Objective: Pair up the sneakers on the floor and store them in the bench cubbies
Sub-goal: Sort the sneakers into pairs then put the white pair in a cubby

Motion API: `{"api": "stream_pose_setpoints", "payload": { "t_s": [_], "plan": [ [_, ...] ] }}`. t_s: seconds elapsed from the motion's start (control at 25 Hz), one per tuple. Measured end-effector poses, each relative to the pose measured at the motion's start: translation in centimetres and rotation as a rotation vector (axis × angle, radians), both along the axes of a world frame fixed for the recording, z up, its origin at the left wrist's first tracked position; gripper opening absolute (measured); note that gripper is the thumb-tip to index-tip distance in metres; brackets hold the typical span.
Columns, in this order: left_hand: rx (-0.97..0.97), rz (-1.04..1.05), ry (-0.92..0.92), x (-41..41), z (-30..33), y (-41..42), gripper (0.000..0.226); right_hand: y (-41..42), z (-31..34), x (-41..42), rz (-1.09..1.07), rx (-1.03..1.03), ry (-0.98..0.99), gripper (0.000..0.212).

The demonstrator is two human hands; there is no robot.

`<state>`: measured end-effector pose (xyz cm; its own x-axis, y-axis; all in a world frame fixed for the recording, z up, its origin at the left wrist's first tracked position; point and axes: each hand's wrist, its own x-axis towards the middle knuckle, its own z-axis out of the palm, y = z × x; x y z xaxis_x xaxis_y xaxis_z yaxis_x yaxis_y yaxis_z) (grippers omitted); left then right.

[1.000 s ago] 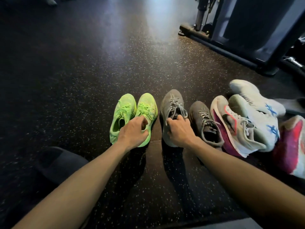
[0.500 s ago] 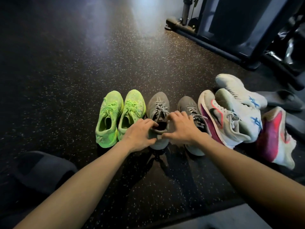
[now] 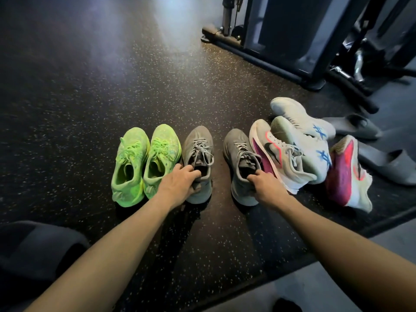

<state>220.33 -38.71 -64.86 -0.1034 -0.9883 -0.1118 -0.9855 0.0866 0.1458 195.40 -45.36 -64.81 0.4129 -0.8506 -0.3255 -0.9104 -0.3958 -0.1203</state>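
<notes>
While reaching low, left hand (image 3: 180, 184) fingers hooked into left grey sneaker (image 3: 198, 163), right hand (image 3: 266, 188) fingers pinching right grey sneaker (image 3: 242, 163) collar; beside them on the floor (image 3: 90, 97), neon-green pair (image 3: 145, 161), white-pink pile (image 3: 299, 152).

A dark rubber gym floor (image 3: 90, 91) flecked with pale specks fills the scene. A dark metal exercise machine frame (image 3: 290, 41) stands at the upper right. Two grey slide sandals (image 3: 353, 126) (image 3: 391, 167) lie on the floor at the right edge.
</notes>
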Motion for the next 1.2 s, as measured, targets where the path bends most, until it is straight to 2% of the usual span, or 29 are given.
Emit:
{"api": "stream_pose_setpoints", "payload": {
  "t_s": [0.24,0.44,0.56,0.68,0.76,0.88,1.04,1.2],
  "plan": [
    [0.021,-0.013,-0.056,0.4,0.2,0.2,0.036,0.8,-0.1,3.8,0.027,-0.071,-0.028,0.024],
    [0.028,-0.016,-0.052,0.6,0.3,-0.3,0.037,1.0,-0.2,5.9,0.085,-0.052,-0.066,0.021],
    [0.050,-0.089,-0.040,1.3,1.2,-1.0,0.045,0.3,0.5,5.3,0.128,0.045,-0.125,0.031],
    [-0.092,-0.171,0.098,0.7,2.7,-1.8,0.043,-1.0,3.2,3.5,0.112,0.154,-0.261,0.046],
    [-0.212,-0.239,0.143,-1.0,3.6,-3.1,0.043,-2.2,5.3,1.6,0.066,0.100,-0.355,0.046],
    [-0.273,-0.313,0.078,-5.0,3.7,-5.4,0.047,-4.0,7.5,-2.5,-0.054,-0.023,-0.421,0.041],
    [-0.079,-0.354,0.004,-11.6,2.9,-6.9,0.059,-6.8,8.1,-10.8,-0.254,-0.063,-0.329,0.048],
    [0.225,-0.214,0.198,-16.9,0.6,-7.9,0.076,-7.8,6.7,-18.4,-0.410,-0.126,-0.184,0.060]
  ]
}}
